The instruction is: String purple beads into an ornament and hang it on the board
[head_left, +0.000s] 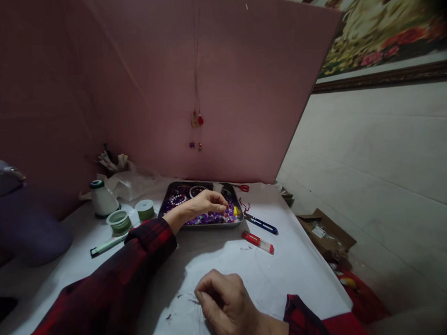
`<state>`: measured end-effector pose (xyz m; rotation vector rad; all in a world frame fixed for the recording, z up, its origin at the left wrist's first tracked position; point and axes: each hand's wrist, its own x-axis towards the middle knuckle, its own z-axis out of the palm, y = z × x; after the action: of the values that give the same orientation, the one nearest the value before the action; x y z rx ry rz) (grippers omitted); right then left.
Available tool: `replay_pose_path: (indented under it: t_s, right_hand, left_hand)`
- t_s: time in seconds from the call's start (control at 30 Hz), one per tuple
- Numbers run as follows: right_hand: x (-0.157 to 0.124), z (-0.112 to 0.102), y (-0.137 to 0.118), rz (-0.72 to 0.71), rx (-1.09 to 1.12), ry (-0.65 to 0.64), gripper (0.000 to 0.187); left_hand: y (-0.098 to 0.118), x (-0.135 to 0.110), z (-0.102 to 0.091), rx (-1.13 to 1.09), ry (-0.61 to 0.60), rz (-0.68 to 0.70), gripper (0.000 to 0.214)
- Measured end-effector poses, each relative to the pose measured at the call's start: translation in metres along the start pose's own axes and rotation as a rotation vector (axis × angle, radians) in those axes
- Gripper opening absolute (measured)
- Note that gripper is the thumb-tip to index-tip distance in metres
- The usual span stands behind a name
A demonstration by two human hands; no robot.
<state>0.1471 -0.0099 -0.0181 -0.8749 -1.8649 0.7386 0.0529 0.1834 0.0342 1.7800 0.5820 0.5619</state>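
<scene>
My left hand (pixel 209 202) reaches over a dark metal tray (pixel 201 227) of beads. Its fingertips are pinched together just above the purple beads (pixel 206 217); whatever lies between them is too small to tell. Close to me, above the white tabletop, my right hand (pixel 230 304) is closed in a pinch, thumb against forefinger. A faint thin strand seems to show by its fingertips, but I cannot make out what it holds. Also in the tray are a round white-rimmed dish (pixel 198 190) and a small yellow piece (pixel 236 211).
Right of the tray lie blue thread snips (pixel 261 224), a red-capped clear case (pixel 258 242) and red-handled scissors (pixel 242 188). At left stand a thread cone (pixel 103 198), green spools (pixel 119 221) and a pale green cutter (pixel 108 245). Pendants (pixel 197 120) hang on the pink board (pixel 235 89).
</scene>
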Motion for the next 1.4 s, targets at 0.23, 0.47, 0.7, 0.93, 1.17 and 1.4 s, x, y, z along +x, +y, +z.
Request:
replay_pose_path:
  t_s: [0.23,0.47,0.7,0.93,1.17,1.4]
  right_hand:
    - [0.002,-0.002,-0.006,-0.003,0.025,0.009,0.008]
    - [0.001,-0.001,-0.002,-0.017,0.013,0.012,0.007]
    - [0.0,0.003,0.005,-0.046,0.0,0.033,0.007]
    - [0.002,0.001,0.003,-0.019,-0.006,0.022,0.008]
    - [0.0,0.001,0.002,-0.012,0.014,0.001,0.008]
    - [0.001,-0.001,-0.003,0.019,0.012,0.003,0.009]
  left_hand:
    - [0.006,-0.012,0.002,-0.389,-0.028,-0.029,0.018]
    - [0.004,-0.015,0.004,-0.602,-0.023,-0.047,0.018]
    - [0.021,-0.014,-0.001,-0.823,0.23,-0.023,0.007]
    - [0.02,-0.017,-0.019,-0.892,0.37,-0.129,0.017]
    - [0.018,-0.018,-0.02,-0.978,0.317,-0.089,0.011]
    - [0.02,-0.021,-0.015,-1.025,0.219,-0.033,0.015]
